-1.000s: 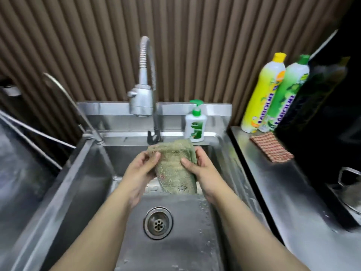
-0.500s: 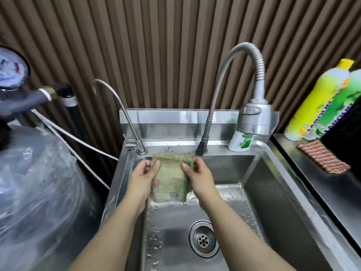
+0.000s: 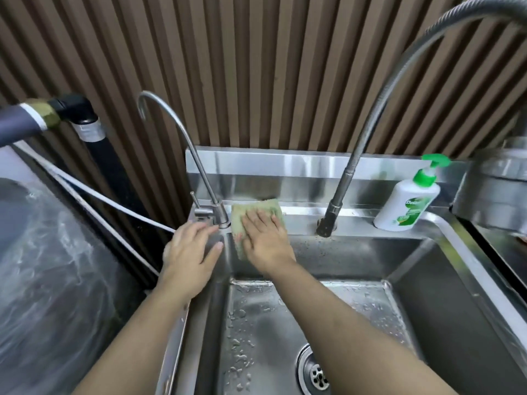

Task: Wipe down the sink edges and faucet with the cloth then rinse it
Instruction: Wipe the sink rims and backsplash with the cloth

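The cloth [image 3: 256,220], held up between both hands half a second ago, has been laid on the sink's [image 3: 445,223] far rim, just right of the thin faucet [image 3: 221,213]. It is pressed flat under the right hand [image 3: 266,242], fingers spread. The left hand [image 3: 189,252] is kept open and empty on the left corner. The tall hose faucet [image 3: 339,195] and a soap bottle [image 3: 406,208] are seen farther right.
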Motion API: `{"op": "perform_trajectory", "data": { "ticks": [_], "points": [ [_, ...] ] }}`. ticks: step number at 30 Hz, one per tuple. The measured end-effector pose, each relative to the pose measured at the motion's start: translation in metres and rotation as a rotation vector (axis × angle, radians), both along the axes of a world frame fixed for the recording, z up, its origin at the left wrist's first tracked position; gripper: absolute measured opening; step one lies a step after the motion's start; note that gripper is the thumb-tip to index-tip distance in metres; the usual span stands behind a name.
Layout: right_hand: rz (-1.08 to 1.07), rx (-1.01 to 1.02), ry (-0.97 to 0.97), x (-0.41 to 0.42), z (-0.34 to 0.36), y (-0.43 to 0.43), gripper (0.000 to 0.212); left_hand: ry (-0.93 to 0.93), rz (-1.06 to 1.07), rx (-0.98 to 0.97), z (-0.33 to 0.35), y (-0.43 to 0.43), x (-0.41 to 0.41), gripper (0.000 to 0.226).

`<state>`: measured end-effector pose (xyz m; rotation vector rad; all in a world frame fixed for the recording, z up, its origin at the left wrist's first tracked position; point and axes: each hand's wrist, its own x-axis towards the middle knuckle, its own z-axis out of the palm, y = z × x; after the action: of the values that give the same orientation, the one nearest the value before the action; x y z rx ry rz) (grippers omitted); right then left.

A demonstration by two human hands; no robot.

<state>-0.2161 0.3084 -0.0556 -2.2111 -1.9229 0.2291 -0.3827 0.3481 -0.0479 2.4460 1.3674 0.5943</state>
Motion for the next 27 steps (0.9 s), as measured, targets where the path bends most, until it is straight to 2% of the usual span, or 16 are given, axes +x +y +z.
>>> {"op": "perform_trajectory", "data": {
  "ticks": [3,6,8,12,14,16,19,21,24,27],
  "points": [
    [-0.039,-0.03,-0.068,-0.02,-0.004,0.017,0.056,0.058,-0.066,0.043,-0.008,0.007,-0.013,0.082],
    [0.012,-0.025,-0.137,-0.012,-0.005,0.012,0.057,0.1,-0.104,0.046,-0.011,0.015,-0.016,0.098],
    [-0.051,-0.045,-0.161,0.013,-0.009,-0.007,0.057,0.107,-0.118,0.025,-0.013,0.013,-0.015,0.091],
    [-0.401,-0.049,-0.183,0.02,-0.013,-0.025,0.07,0.067,-0.085,-0.022,-0.019,0.01,-0.017,0.081],
    [-0.366,-0.069,-0.159,-0.007,-0.013,0.001,0.065,0.061,-0.084,-0.021,-0.021,0.012,-0.016,0.081],
    [-0.231,-0.061,-0.132,-0.036,-0.01,0.025,0.063,0.073,-0.09,0.012,-0.02,0.012,-0.015,0.08],
    [-0.113,-0.04,-0.149,-0.028,-0.011,0.023,0.063,0.07,-0.093,0.045,-0.018,0.007,-0.013,0.08],
    [-0.183,-0.039,-0.179,0.001,-0.017,0.003,0.062,0.062,-0.1,0.015,-0.018,0.006,-0.013,0.082],
    [-0.482,-0.046,-0.091,0.032,-0.017,-0.02,0.061,0.093,-0.111,0.02,-0.018,0.007,-0.011,0.083],
    [-0.538,-0.117,-0.136,0.0,-0.008,0.005,0.067,0.118,-0.107,0.016,-0.019,0.007,-0.011,0.085]
  ]
}}
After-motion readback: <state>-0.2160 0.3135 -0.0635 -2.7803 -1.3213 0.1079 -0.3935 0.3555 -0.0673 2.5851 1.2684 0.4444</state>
